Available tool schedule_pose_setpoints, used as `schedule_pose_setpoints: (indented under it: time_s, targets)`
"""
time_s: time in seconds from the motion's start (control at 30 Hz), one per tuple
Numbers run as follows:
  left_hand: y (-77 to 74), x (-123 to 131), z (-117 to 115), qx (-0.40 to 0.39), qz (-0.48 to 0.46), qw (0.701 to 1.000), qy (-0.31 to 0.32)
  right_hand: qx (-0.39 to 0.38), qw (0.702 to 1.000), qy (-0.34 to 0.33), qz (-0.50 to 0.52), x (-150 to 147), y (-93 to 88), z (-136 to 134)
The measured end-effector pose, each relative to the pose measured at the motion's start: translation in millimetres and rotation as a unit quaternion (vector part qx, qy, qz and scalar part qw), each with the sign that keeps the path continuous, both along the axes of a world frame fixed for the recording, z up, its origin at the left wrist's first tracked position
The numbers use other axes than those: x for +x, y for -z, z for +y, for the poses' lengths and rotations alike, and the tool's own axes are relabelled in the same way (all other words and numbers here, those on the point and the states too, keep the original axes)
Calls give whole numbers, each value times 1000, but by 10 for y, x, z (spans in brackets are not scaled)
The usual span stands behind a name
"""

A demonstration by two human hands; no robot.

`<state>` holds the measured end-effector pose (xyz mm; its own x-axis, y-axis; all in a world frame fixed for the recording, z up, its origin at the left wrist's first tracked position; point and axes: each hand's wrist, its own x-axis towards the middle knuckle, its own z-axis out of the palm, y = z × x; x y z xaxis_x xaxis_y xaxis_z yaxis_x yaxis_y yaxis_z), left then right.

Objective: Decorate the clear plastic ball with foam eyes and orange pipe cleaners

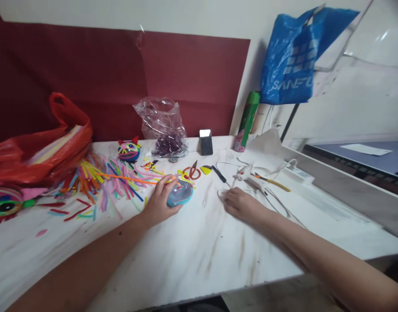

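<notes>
My left hand (161,197) is closed around the side of a round, hollow blue-grey piece (181,194) like a small bowl, with a turquoise edge. A long orange pipe cleaner (134,177) runs from the left to that hand's fingertips. My right hand (236,201) rests on the table with its fingers curled together. Just beyond its fingertips lies a slim tool with a black handle (219,174), its thin end pointing at them. Whether the fingers grip that end, I cannot tell. Beyond the bowl-shaped piece are orange-handled scissors (194,172) and a yellow-and-black scrap (205,169).
Several colourful pipe cleaners (116,182) spread beside a red bag (56,147). Along the wall stand a decorated ball-shaped figure (129,150), a clear plastic bag (168,130), a dark phone-like block (205,143) and a green spray can (247,121). White cables (279,206) tangle at right near yellow-handled pliers (276,185).
</notes>
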<state>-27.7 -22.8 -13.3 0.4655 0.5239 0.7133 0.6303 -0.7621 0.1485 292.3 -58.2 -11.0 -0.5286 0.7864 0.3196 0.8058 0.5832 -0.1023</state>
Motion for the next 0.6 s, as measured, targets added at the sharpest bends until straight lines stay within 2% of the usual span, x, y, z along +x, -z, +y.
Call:
schedule_pose_setpoints:
  time_s: [0.2, 0.27, 0.33, 0.37, 0.47, 0.6]
  targets:
    - [9, -22, 51, 6, -4, 1000, -26, 35, 999, -22, 26, 30, -71, 12]
    - [5, -26, 58, 13, -2, 1000, -26, 61, 996, 65, 18, 123, -142, 69]
    - [1, -29, 64, 18, 3, 1000, -24, 72, 973, 221, -17, 280, -220, 172]
    - [0, -30, 68, 20, 4, 1000, -23, 68, 962, 264, -30, 371, -248, 234]
    - [4, -34, 82, 23, 7, 999, -22, 48, 942, 327, -50, 616, -237, 411]
    - [12, -37, 93, 22, 7, 999, -27, 39, 934, 353, -45, 739, -52, 534]
